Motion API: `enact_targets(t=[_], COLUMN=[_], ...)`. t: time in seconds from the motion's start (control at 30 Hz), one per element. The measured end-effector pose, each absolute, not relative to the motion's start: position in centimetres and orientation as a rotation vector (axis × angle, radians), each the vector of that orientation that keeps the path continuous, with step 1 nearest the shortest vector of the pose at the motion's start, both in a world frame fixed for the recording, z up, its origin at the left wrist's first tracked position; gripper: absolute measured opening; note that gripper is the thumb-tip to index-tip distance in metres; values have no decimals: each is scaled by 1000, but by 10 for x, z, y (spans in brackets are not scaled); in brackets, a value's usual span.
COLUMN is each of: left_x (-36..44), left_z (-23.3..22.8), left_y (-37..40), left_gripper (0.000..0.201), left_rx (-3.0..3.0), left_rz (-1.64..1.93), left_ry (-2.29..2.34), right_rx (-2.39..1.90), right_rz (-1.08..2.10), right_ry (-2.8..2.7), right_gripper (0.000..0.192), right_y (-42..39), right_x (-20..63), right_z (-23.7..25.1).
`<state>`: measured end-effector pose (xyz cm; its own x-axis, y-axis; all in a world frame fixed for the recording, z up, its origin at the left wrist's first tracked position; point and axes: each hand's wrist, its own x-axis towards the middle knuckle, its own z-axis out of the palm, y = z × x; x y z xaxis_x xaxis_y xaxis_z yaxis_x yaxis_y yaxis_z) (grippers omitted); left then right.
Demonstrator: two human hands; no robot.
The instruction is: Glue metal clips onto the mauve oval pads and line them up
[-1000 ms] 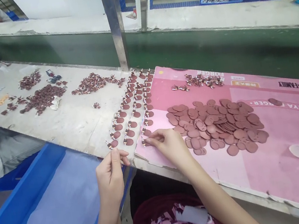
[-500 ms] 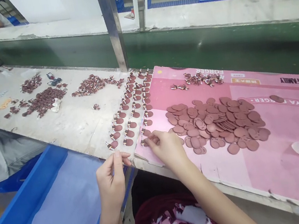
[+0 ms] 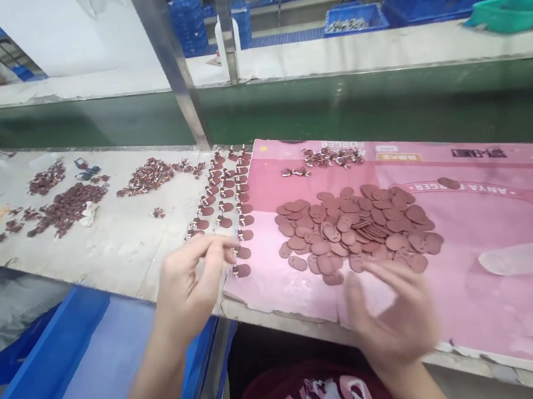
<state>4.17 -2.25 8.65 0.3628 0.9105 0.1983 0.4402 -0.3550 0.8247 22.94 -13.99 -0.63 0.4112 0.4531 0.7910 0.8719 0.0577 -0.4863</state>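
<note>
My left hand (image 3: 192, 285) hovers over the near end of the rows, thumb and fingers pressed together; whatever they pinch, if anything, is too hidden to name. Just right of its fingertips lies a brown oval piece (image 3: 242, 271) with a small part at its left end, the nearest of its row. Further rows of such ovals (image 3: 224, 221) run towards the back. My right hand (image 3: 396, 314), blurred by motion, is at the near edge of a heap of flat brown ovals (image 3: 352, 226), thumb and fingers apart. Some of these ovals have small holes.
Small brown-and-white parts (image 3: 335, 156) lie behind the heap on a pink printed sheet (image 3: 465, 303). More piles (image 3: 149, 175) cover the white table at left. A clear bottle (image 3: 529, 258) lies at right. A metal post (image 3: 175, 72) rises behind; a blue bin (image 3: 68, 386) stands at lower left.
My right hand has left the near oval in the row and moved right to the heap, its fingers spreading. My left hand has moved up over the rows. The camera view has shifted.
</note>
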Motion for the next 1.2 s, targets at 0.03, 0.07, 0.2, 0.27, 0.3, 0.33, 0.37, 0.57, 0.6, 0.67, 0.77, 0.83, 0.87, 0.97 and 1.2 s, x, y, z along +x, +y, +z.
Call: enact_targets(t=[0.03,0.07,0.2,0.27,0.3,0.33,0.37,0.57,0.6,0.67,0.77,0.83,0.87,0.97,1.2], left_x=[53,66,122,144,152,159,163,169,171,178,199,217,226,248,248], left_z=[90,92,81,71,66,61,57,26,21,10,-2,-6,-6,-1,26], left_y=[-13,-3,38,53,57,59,58,7,-3,-19,-33,-39,-41,-46,-3], left_gripper=[29,28,30,33,34,34,37,97,98,95,87,85,84,86,38], left_rx=[1971,2029,2366,2542,2608,2625,2635,2436,2456,2536,2672,2708,2707,2621,2600], left_rz=[807,703,397,221,95,42,-1,-196,-135,-34,75,153,190,195,297], left_ry=[1139,1088,968,919,908,892,887,900,883,861,804,745,716,598,607], right_rx=[-1567,-1589,-1848,-1964,-2004,-2032,-2048,-2146,-2175,-2217,-2231,-2214,-2202,-2181,-2083], right_rz=[-659,-803,-823,-535,-361,-188,-48,119,130,144,145,144,140,106,85], right_ry=[-1149,-1077,-675,-419,-298,-206,-148,-201,-199,-228,-268,-266,-269,-310,-189], right_gripper=[53,61,81,88,95,101,104,61,54,44,40,40,40,39,42], right_y=[-151,-161,-187,-192,-192,-192,-191,-188,-188,-187,-186,-185,-185,-186,-188], right_x=[245,259,305,317,322,327,331,357,360,365,366,364,363,363,361], right_z=[-8,-10,-9,-5,-3,-1,0,-3,-5,-9,-10,-9,-8,-8,-8])
